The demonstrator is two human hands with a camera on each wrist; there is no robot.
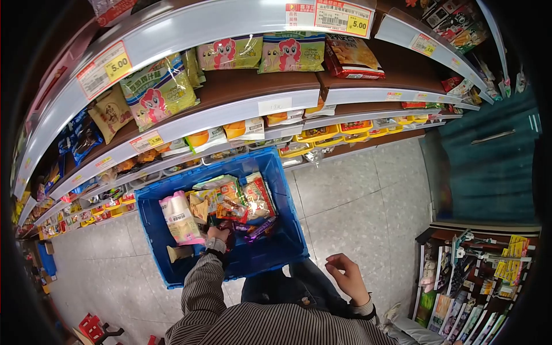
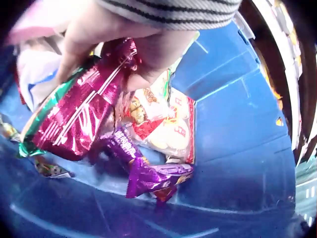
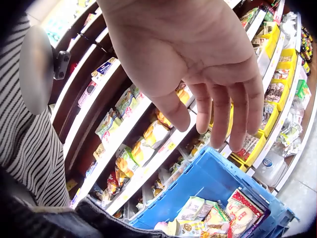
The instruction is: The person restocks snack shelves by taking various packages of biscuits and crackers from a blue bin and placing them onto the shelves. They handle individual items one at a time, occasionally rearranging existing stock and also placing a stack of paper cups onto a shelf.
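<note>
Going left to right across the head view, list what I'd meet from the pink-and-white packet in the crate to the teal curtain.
Pink-and-white packet, left hand, purple-wrapped snacks, right hand, teal curtain.

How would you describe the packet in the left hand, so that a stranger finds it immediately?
Beside the snack shelves, find the blue crate. Inside it, the left hand grips a shiny magenta foil packet with thin pale stripes. The nearby purple packets are bluer, and no hand holds them.
</note>
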